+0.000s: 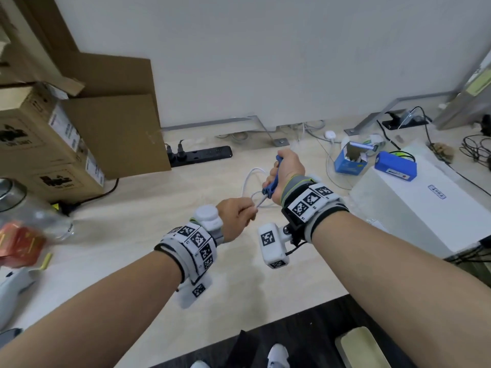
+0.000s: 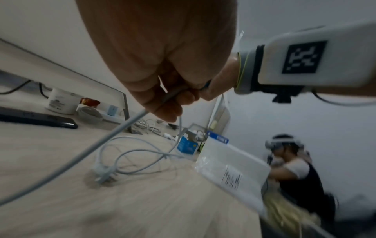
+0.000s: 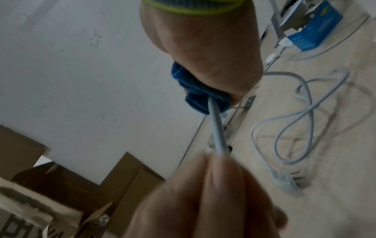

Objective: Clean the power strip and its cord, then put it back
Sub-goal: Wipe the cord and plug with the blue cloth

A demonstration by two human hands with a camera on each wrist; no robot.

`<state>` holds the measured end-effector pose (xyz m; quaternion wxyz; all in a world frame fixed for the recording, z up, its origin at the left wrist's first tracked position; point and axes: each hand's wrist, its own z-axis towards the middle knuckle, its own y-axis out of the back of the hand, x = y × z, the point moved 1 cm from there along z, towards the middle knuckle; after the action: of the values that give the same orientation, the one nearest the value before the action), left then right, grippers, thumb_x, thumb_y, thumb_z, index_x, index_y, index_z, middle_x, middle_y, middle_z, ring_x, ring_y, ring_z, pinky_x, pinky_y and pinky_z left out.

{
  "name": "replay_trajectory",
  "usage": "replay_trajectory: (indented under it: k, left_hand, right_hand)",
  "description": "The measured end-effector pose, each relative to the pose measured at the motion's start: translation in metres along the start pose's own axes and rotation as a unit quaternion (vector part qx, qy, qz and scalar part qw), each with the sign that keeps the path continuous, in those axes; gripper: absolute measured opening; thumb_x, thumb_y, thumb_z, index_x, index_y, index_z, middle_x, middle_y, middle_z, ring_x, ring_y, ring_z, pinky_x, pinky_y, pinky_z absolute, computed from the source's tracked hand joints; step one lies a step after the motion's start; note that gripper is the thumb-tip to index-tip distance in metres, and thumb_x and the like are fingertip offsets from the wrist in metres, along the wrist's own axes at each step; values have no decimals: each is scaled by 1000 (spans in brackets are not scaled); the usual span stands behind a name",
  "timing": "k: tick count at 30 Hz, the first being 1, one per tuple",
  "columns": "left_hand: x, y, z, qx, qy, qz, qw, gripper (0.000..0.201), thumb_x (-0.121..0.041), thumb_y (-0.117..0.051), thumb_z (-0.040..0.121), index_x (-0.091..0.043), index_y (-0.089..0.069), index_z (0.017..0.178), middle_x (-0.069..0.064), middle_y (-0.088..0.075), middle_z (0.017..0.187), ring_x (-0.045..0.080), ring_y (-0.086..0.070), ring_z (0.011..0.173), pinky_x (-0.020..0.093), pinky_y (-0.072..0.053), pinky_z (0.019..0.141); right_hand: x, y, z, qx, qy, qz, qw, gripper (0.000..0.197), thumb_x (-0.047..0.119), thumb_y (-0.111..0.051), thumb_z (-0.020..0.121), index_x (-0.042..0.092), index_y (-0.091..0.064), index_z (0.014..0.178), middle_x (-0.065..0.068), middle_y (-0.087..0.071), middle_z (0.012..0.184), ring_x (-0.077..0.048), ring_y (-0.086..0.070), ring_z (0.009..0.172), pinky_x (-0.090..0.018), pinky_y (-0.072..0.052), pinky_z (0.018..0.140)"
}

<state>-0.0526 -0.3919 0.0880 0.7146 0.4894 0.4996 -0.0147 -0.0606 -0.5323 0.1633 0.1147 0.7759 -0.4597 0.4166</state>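
A white cord (image 1: 252, 174) lies in loops on the pale wooden desk (image 1: 148, 235). My left hand (image 1: 249, 208) pinches a taut stretch of it just above the desk. Right beyond, my right hand (image 1: 276, 171) grips a blue cloth (image 1: 272, 185) wrapped round the same cord. The right wrist view shows the cord (image 3: 217, 133) running out of the cloth (image 3: 197, 96) into my left fingers (image 3: 213, 193). Its white plug (image 2: 101, 174) rests on the desk past the loops. I cannot see the cord's own strip body.
A black power strip (image 1: 202, 155) with two plugs lies at the back by stacked cardboard boxes (image 1: 39, 144). A white box (image 1: 414, 208), a blue carton (image 1: 348, 160) and a blue pack (image 1: 396, 168) stand to the right. A glass jar (image 1: 26, 208) is at the left.
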Motion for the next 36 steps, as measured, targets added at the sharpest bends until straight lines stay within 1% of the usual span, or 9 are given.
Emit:
replay_trajectory:
  k: [3,6,12,15,18,21,27,32,36]
  left_hand:
    - [8,6,-16,73,17,63,995,28,-24,-48,96,-19,-62,72,-11,-54,58,-3,-51,54,9,-35,55]
    - [10,9,-19,115,6,111,987,25,-22,-48,96,-13,-67,82,-17,-49,62,1,-49,57,7,-30,52]
    - [6,23,0,222,17,235,946,22,-34,-48,92,-23,-65,83,3,-59,87,28,-60,79,39,-52,76]
    - [1,30,0,171,27,144,974,23,-36,-45,93,-30,-64,81,-8,-68,86,14,-62,80,28,-50,76]
    - [-15,24,-6,105,56,5,993,21,-22,-45,97,-20,-65,92,-8,-67,75,1,-57,66,7,-40,59]
    - [-26,14,-5,28,94,-50,994,27,-15,-45,96,-15,-65,78,-7,-53,62,6,-46,51,19,-39,54]
    - [-27,2,5,-55,108,-14,992,39,-11,-45,93,-20,-44,55,3,-49,59,30,-51,67,29,-33,60]
    - [-20,6,-9,6,67,67,996,25,-16,-40,96,-21,-51,73,2,-57,75,31,-57,77,31,-39,65]
    - [-17,12,-29,101,16,178,979,19,-18,-37,100,-14,-52,89,-7,-40,65,28,-44,71,29,-31,63]
  right_hand:
    - [15,10,3,-4,-7,10,1000,23,22,-49,79,20,-31,65,3,-23,46,-13,-16,34,-19,-26,45]
    - [23,10,3,14,-4,0,1000,26,24,-51,82,20,-33,63,3,-25,51,-15,-17,39,-21,-26,47]
    - [25,12,2,36,-8,32,999,29,27,-51,83,20,-32,63,4,-23,47,-15,-15,39,-21,-25,46]
    - [30,7,3,48,7,71,996,33,32,-52,87,19,-34,62,6,-25,39,-15,-18,35,-23,-28,45]
    - [32,5,6,59,7,91,994,36,34,-50,89,19,-32,61,6,-25,37,-15,-18,32,-24,-27,47]
    - [24,2,6,63,11,101,993,36,34,-49,89,21,-28,62,6,-21,44,-15,-14,37,-24,-25,47]
    - [-21,-15,-19,31,-7,13,999,32,30,-54,86,16,-37,63,6,-25,34,-14,-21,30,-19,-24,44]
    - [-26,-18,-16,30,-33,-47,998,21,31,-58,87,12,-57,92,-2,-52,68,-18,-34,51,-27,-33,53]
    - [-10,-13,-10,11,-35,-79,996,24,26,-54,88,20,-55,111,-3,-35,66,-15,-24,52,-26,-26,50]
